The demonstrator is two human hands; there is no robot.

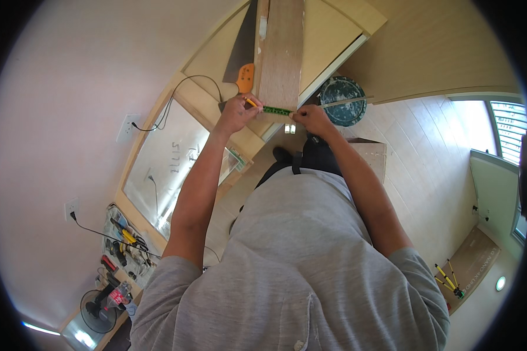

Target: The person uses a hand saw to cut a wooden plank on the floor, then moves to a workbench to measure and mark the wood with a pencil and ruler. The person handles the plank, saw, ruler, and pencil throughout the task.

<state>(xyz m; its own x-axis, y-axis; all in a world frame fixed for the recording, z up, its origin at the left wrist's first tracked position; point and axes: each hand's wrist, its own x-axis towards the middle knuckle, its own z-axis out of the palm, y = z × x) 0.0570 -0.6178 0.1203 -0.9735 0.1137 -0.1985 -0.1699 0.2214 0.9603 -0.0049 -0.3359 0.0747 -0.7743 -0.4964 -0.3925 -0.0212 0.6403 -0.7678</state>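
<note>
A light wooden board (280,64) lies lengthwise on the bench, its near end toward me. Across that end runs a green measuring tape (277,110) with dark markings. My left hand (236,115) is closed at the tape's left end, with a yellow pencil (251,102) between its fingers. My right hand (312,119) pinches the tape's right end at the board's edge. Just beyond my left hand lies a handsaw with an orange handle (245,78), its dark blade pointing away along the board. A thin pale strip (348,102) sticks out to the right beyond my right hand.
A round, paint-spotted dark lid or stool top (342,100) stands right of the bench. At left, a mirror-like panel (164,167) lies near a cable and wall socket (128,127). Hand tools (126,237) and a small fan (98,311) sit lower left. A yellow tripod (449,281) is at right.
</note>
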